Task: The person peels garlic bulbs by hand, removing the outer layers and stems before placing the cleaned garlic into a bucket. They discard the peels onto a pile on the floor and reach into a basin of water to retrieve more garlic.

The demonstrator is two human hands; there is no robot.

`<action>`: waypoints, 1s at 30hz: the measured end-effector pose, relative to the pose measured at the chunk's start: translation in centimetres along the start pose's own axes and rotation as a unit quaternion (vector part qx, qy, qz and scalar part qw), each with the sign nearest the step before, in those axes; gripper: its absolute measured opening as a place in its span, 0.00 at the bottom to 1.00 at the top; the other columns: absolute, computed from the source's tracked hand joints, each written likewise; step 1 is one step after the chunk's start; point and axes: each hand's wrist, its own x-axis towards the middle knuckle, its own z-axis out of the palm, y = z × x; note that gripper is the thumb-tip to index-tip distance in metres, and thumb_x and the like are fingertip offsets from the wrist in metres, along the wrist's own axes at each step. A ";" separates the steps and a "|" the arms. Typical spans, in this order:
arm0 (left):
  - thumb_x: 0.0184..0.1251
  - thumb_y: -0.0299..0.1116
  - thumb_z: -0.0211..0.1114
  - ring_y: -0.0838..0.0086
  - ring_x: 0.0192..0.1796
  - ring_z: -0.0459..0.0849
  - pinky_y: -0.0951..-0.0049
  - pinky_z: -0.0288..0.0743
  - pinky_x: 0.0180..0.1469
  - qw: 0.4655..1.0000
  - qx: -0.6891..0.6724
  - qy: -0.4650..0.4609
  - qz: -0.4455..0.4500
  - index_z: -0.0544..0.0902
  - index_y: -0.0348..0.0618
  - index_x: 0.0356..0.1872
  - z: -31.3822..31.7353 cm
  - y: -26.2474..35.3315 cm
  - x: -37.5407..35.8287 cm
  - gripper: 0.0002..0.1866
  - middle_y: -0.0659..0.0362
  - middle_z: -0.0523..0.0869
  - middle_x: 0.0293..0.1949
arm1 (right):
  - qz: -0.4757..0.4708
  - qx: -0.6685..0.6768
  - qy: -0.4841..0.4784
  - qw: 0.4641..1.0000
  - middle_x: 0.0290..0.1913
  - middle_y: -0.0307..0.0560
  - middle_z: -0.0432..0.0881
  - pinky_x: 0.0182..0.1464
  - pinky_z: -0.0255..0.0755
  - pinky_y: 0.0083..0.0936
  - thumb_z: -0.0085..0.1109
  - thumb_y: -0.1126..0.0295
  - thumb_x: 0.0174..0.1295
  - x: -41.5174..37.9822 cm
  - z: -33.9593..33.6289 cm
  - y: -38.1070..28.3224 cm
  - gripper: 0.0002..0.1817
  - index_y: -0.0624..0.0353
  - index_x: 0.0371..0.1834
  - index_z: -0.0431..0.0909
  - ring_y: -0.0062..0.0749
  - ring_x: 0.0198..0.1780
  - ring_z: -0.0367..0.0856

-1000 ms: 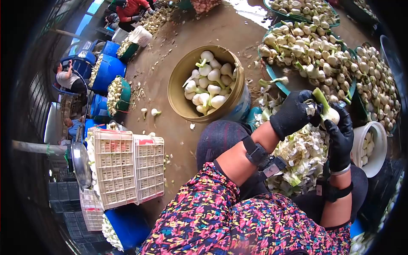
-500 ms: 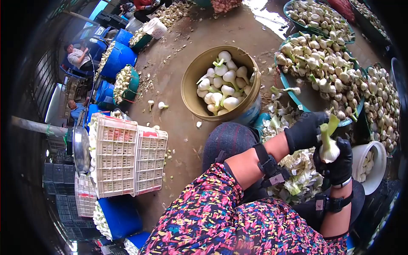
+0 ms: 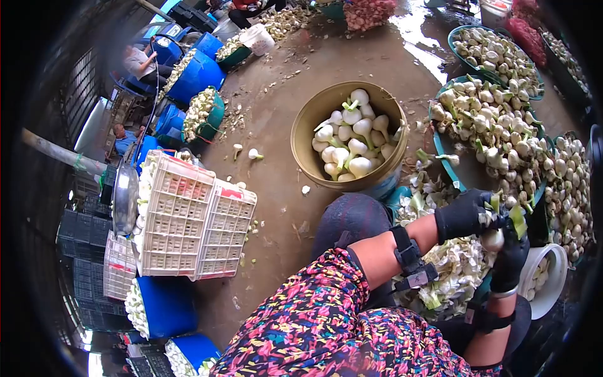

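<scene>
In a black glove, my left hand (image 3: 466, 217) reaches in from the left, its fingers pressed against a garlic bulb (image 3: 492, 239) and its green stem. My right hand (image 3: 510, 256), also gloved in black, is wrapped round the same bulb from the right. A green strip of leaf (image 3: 517, 220) sticks up between the hands. Below them lies a heap of pale peeled skins (image 3: 449, 267). Up and to the left stands a tan bucket (image 3: 304, 123) holding white bulbs with short stems.
Untrimmed garlic fills a green-rimmed tub (image 3: 438, 141) at the right, beside a white bucket (image 3: 553, 295). White crates (image 3: 179, 217) stand at left, near blue barrels (image 3: 166, 306). Loose bulbs (image 3: 254, 154) lie on the floor. Several people sit in the background.
The view has shifted, so the bucket and tubs appear further right and mostly lower. The bulb has tilted between my hands, and the left fingers now meet its stem and leaf.
</scene>
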 end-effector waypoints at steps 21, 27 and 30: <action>0.63 0.27 0.59 0.75 0.43 0.79 0.77 0.71 0.48 0.966 0.105 0.168 0.166 0.77 0.37 0.47 -5.9 4.6 -0.4 0.12 0.55 0.82 0.43 | 0.039 -0.341 -0.258 0.903 0.29 0.53 0.82 0.38 0.73 0.28 0.62 0.60 0.50 -2.3 1.3 -2.7 0.18 0.64 0.37 0.79 0.37 0.32 0.81; 0.62 0.24 0.56 0.72 0.46 0.80 0.73 0.73 0.50 0.765 0.602 0.220 0.059 0.75 0.32 0.52 -16.6 11.2 -2.4 0.16 0.53 0.81 0.46 | 0.072 -0.125 -0.009 0.990 0.27 0.50 0.82 0.34 0.72 0.26 0.61 0.63 0.53 -1.1 -0.6 -4.3 0.15 0.65 0.36 0.78 0.28 0.28 0.79; 0.62 0.25 0.59 0.76 0.42 0.80 0.76 0.74 0.46 0.902 0.420 0.103 -0.012 0.76 0.35 0.52 -11.2 8.4 1.7 0.17 0.54 0.83 0.44 | 0.069 -0.050 0.059 0.995 0.27 0.49 0.82 0.33 0.72 0.25 0.61 0.63 0.54 -0.8 -1.0 -4.8 0.14 0.64 0.36 0.77 0.25 0.27 0.79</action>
